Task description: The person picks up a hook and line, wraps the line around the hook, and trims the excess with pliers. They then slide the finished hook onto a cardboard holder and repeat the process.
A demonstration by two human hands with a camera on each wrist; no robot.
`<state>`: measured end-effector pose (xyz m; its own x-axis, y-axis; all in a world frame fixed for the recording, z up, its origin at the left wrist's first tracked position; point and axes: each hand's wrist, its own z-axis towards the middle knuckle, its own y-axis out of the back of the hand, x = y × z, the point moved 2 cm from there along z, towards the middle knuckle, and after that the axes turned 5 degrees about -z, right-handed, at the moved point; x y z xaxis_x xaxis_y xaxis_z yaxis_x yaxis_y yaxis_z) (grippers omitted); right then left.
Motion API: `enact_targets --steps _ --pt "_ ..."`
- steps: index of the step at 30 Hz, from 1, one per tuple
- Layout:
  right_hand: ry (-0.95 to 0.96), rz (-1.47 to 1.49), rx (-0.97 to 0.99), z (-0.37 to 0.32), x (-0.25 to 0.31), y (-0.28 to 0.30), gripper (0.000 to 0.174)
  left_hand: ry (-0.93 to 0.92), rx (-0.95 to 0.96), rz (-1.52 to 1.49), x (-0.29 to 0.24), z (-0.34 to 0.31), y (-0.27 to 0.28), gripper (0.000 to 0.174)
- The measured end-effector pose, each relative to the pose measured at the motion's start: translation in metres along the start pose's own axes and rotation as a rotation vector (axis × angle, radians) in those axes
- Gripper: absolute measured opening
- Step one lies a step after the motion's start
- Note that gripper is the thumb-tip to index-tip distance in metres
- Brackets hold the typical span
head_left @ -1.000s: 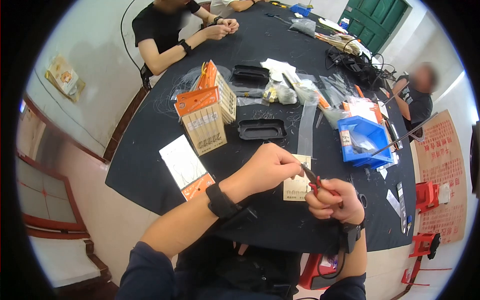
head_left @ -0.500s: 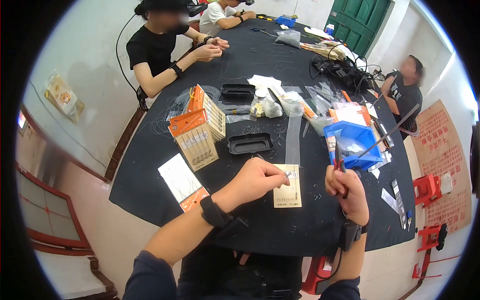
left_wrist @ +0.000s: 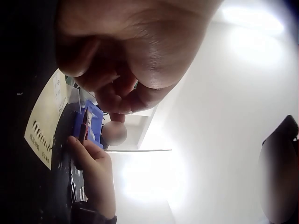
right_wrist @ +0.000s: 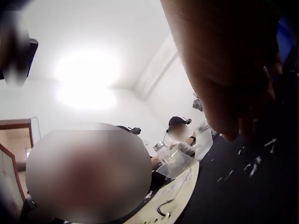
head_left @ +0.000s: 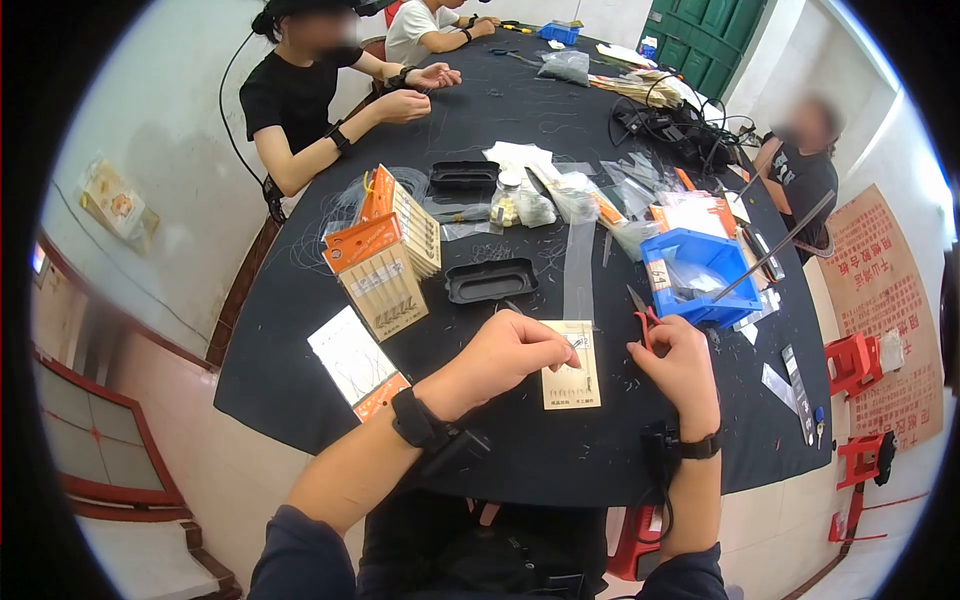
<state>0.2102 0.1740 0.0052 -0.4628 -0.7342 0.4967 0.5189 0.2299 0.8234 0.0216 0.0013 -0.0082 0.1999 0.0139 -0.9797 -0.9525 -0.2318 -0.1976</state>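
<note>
In the head view my left hand (head_left: 510, 358) pinches something small and dark between thumb and fingertips, over the upper part of a cream card (head_left: 571, 385) that carries a row of small hooks. My right hand (head_left: 684, 368) holds red-handled pliers or cutters (head_left: 646, 322) beside the blue bin, their tip pointing away from me. The left wrist view shows my left fingers (left_wrist: 117, 91) curled together above the card (left_wrist: 44, 123), with my right hand (left_wrist: 96, 170) farther off. In the right wrist view my right hand (right_wrist: 233, 88) is dark and the tool cannot be made out.
Packets of carded hooks (head_left: 378, 285) and a white card with an orange end (head_left: 352, 358) stand or lie at left. A black tray (head_left: 491, 281) is behind the left hand, a blue bin (head_left: 703, 285) at right. Other people (head_left: 300, 110) sit around the table.
My right hand has moved away from the left fingertips to the right, and the tool has come down toward the table near the bin. The left hand has shifted slightly left.
</note>
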Motion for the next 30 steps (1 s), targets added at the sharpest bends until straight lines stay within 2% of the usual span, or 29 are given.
enact_targets --steps 5,14,17,20,21,30 --pt "0.015 -0.136 -0.104 -0.006 0.007 -0.002 0.022 0.024 0.018 -0.013 0.000 -0.001 0.000 0.019" --pt "-0.118 -0.222 -0.048 -0.009 0.023 0.004 0.022 0.058 0.051 -0.038 -0.001 -0.002 -0.002 0.018" --pt "-0.064 -0.147 -0.090 -0.007 0.029 0.009 0.023 0.052 0.086 -0.033 0.001 -0.001 -0.003 0.017" --pt "0.286 0.314 0.056 -0.002 0.045 0.013 0.029 0.069 0.118 0.001 0.009 0.001 -0.003 0.017" --pt "0.390 0.363 0.121 -0.003 0.047 0.010 0.036 0.066 0.136 0.004 0.009 0.000 -0.004 0.017" --pt "0.474 0.339 0.115 -0.008 0.053 -0.001 0.018 0.055 0.232 0.077 0.004 -0.001 -0.006 0.018"
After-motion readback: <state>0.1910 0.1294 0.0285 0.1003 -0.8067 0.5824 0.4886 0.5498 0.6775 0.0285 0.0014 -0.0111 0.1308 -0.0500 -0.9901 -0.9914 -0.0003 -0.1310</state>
